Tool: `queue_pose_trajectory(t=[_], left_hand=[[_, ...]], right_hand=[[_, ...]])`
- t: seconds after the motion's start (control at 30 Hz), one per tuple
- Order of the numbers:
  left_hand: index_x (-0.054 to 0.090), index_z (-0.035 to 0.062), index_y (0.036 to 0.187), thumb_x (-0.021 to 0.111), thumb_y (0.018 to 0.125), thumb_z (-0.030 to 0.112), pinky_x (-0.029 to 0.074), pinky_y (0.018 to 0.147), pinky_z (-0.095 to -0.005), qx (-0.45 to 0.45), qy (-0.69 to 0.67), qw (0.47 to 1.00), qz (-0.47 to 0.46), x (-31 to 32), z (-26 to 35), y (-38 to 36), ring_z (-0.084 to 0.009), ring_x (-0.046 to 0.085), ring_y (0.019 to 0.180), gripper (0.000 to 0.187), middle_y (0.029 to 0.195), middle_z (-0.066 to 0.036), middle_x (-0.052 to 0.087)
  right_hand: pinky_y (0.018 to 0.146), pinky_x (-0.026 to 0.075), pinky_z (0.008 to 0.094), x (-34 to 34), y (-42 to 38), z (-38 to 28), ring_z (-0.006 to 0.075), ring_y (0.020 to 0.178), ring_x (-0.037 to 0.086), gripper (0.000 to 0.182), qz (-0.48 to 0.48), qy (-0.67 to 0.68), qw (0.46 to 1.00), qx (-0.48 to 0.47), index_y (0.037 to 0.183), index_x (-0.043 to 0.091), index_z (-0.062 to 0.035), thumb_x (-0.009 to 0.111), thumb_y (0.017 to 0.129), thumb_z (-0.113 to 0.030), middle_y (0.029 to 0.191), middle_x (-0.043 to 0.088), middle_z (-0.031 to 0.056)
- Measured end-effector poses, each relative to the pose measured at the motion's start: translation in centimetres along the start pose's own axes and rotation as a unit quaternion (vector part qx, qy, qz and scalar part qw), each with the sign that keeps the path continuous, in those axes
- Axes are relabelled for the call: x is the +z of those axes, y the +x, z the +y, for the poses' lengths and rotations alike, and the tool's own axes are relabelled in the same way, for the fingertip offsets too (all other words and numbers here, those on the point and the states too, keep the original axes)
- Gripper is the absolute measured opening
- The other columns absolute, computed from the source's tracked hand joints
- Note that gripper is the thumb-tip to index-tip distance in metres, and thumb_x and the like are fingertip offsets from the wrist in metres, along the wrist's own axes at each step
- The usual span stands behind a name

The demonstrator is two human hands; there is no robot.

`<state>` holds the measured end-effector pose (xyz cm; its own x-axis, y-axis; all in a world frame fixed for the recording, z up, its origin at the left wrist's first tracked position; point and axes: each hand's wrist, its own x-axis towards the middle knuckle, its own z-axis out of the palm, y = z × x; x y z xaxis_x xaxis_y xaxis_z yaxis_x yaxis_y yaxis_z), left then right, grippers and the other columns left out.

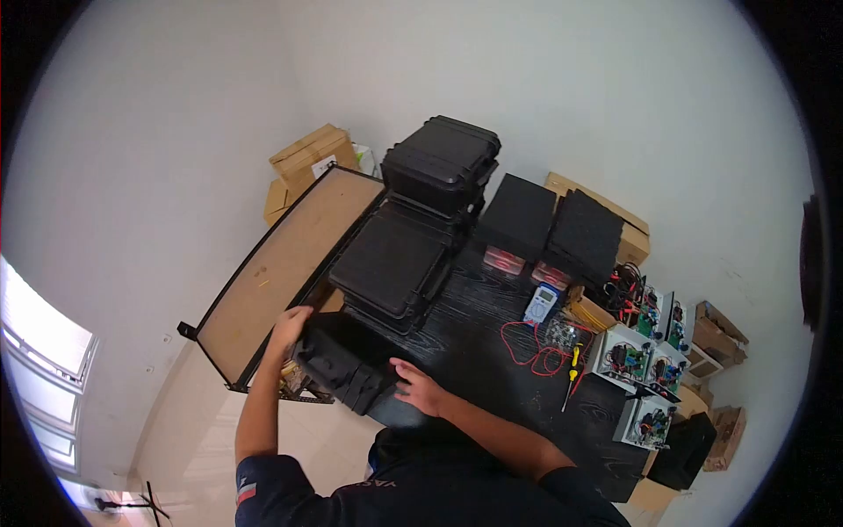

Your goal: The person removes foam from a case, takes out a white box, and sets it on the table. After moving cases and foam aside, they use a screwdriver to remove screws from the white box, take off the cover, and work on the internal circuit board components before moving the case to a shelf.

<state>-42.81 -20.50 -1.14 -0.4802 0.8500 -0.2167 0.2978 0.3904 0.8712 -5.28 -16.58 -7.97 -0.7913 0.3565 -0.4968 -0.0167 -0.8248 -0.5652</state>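
Note:
A black hard case (341, 362) is tilted at the near left edge of the dark table, close to my body. My left hand (290, 328) grips its upper left corner. At its right end is my right hand (418, 387), fingers apart, beside the case's edge; whether they touch it is hard to make out. Just beyond lies a larger closed black case (390, 262) on the table. Farther back, another black case (443, 162) sits on top of a stack.
A wooden-topped rack (290, 255) stands left, cardboard boxes (313, 158) behind it. On the dark table (474, 307) are black foam blocks (518, 215), a multimeter (541, 303) with red leads, a yellow screwdriver (574, 362) and open electronics housings (625, 356) at right.

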Motion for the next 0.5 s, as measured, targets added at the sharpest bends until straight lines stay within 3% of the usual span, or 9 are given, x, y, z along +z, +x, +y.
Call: queue_pose_trajectory(t=[0.03,0.07,0.1,0.17,0.2,0.3,0.33,0.4,0.5], left_hand=[[0.062,-0.0030,0.143,0.061,0.099,0.028,0.044,0.109,-0.0321,0.002,0.000,0.999,-0.039,-0.8,-1.9,-0.5,-0.0220,0.062,0.127,0.054,0.140,-0.020,0.067],[0.061,-0.0031,0.144,0.060,0.097,0.024,0.046,0.108,-0.0314,-0.009,-0.035,0.999,-0.005,-0.9,-3.0,-2.0,-0.0215,0.063,0.126,0.054,0.138,-0.019,0.067],[0.061,-0.0033,0.144,0.058,0.095,0.020,0.047,0.106,-0.0307,-0.018,-0.068,0.997,0.028,-1.1,-3.6,-3.6,-0.0211,0.063,0.125,0.054,0.136,-0.018,0.068],[0.057,-0.0042,0.147,0.057,0.092,0.017,0.048,0.105,-0.0311,-0.080,-0.111,0.991,0.001,-1.6,-4.3,-6.1,-0.0240,0.061,0.126,0.058,0.137,-0.017,0.066],[0.055,-0.0041,0.149,0.057,0.091,0.014,0.048,0.106,-0.0316,-0.073,-0.124,0.989,-0.022,-1.4,-4.2,-7.3,-0.0248,0.061,0.126,0.060,0.137,-0.017,0.065],[0.050,-0.0027,0.152,0.057,0.088,0.006,0.047,0.109,-0.0333,-0.069,-0.152,0.983,-0.079,-0.1,-4.2,-10.0,-0.0259,0.060,0.126,0.065,0.139,-0.016,0.062],[0.049,-0.0016,0.155,0.061,0.086,-0.004,0.046,0.111,-0.0337,-0.079,-0.156,0.981,-0.088,0.8,-3.9,-10.7,-0.0261,0.059,0.129,0.070,0.143,-0.016,0.061],[0.047,-0.0010,0.157,0.064,0.084,-0.007,0.044,0.112,-0.0331,-0.056,-0.066,0.988,-0.131,2.9,-2.1,-12.9,-0.0257,0.057,0.133,0.075,0.148,-0.015,0.057],[0.043,0.0017,0.161,0.070,0.084,-0.011,0.039,0.117,-0.0326,-0.038,-0.031,0.986,-0.161,6.3,-0.2,-14.7,-0.0239,0.049,0.143,0.083,0.157,-0.013,0.050]], right_hand=[[0.129,0.024,0.0500,-1.0,0.6,0.8,0.0440,0.161,0.013,0.061,-0.022,0.068,0.997,0.019,0.162,0.041,-0.0238,0.063,0.107,-0.038,0.177,0.011,0.0087],[0.130,0.022,0.0496,-1.2,1.0,1.6,0.0463,0.159,0.017,0.058,-0.002,0.096,0.995,0.022,0.159,0.045,-0.0221,0.064,0.106,-0.034,0.175,0.018,0.0069],[0.129,0.023,0.0489,-1.2,1.0,2.1,0.0441,0.158,0.020,0.057,0.005,0.111,0.994,0.013,0.158,0.046,-0.0216,0.064,0.105,-0.033,0.173,0.022,0.0070],[0.128,0.027,0.0474,-1.3,0.8,3.0,0.0397,0.157,0.026,0.056,0.023,0.147,0.989,-0.004,0.156,0.049,-0.0207,0.066,0.104,-0.031,0.169,0.030,0.0071],[0.125,0.032,0.0471,-0.7,-0.3,2.5,0.0296,0.152,0.037,0.057,0.066,0.144,0.987,0.000,0.155,0.050,-0.0196,0.068,0.102,-0.028,0.161,0.041,0.0075],[0.123,0.034,0.0498,-0.3,-4.2,0.8,0.0245,0.149,0.040,0.058,0.119,0.095,0.988,0.034,0.156,0.049,-0.0182,0.068,0.102,-0.027,0.157,0.045,0.0090],[0.123,0.033,0.0514,-1.0,-5.2,0.9,0.0279,0.152,0.036,0.060,0.122,0.076,0.989,0.027,0.158,0.046,-0.0177,0.068,0.102,-0.026,0.161,0.041,0.0109],[0.125,0.031,0.0545,-2.7,-7.4,1.0,0.0347,0.158,0.027,0.065,0.127,0.035,0.991,0.016,0.162,0.041,-0.0165,0.067,0.103,-0.026,0.168,0.034,0.0146],[0.125,0.029,0.0585,-6.1,-10.7,1.2,0.0357,0.159,0.025,0.067,0.164,-0.014,0.986,0.002,0.164,0.038,-0.0178,0.066,0.103,-0.024,0.170,0.033,0.0142]])
